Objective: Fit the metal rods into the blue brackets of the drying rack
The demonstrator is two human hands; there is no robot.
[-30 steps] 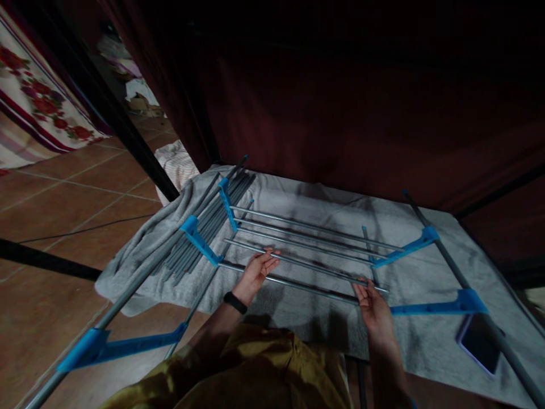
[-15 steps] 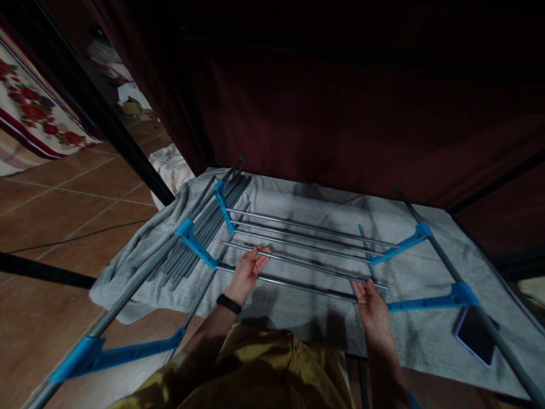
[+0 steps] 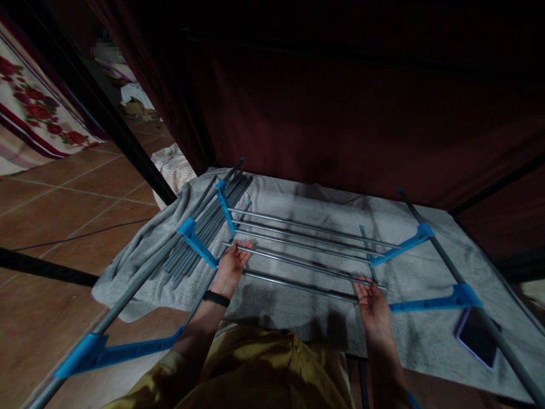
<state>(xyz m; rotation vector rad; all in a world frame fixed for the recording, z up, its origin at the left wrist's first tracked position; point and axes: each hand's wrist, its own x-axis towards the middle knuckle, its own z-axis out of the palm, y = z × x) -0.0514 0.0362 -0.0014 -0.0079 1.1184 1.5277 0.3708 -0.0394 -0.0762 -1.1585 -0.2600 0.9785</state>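
Observation:
A metal rod [image 3: 298, 264] lies across a part-built drying rack on a grey towel [image 3: 136, 261]. My left hand [image 3: 231, 264] is closed round the rod's left end, next to a blue plastic bracket [image 3: 198, 243]. The fingers of my right hand [image 3: 373, 301], palm up, curl on the rod's right end near another blue bracket [image 3: 402, 245]. Three rods sit fixed behind it between the brackets, and one more rod [image 3: 298, 286] lies in front. A black band is on my left wrist.
A bundle of loose grey rods [image 3: 208, 224] lies left of the rack. A phone [image 3: 477, 335] rests on the towel at right. Long grey tubes with blue brackets [image 3: 114, 349] run along both sides. Dark red fabric [image 3: 340, 113] hangs behind; tiled floor lies at left.
My left hand has slid left along the rod to its end by the blue bracket and closed on it. My right hand stays at the right end.

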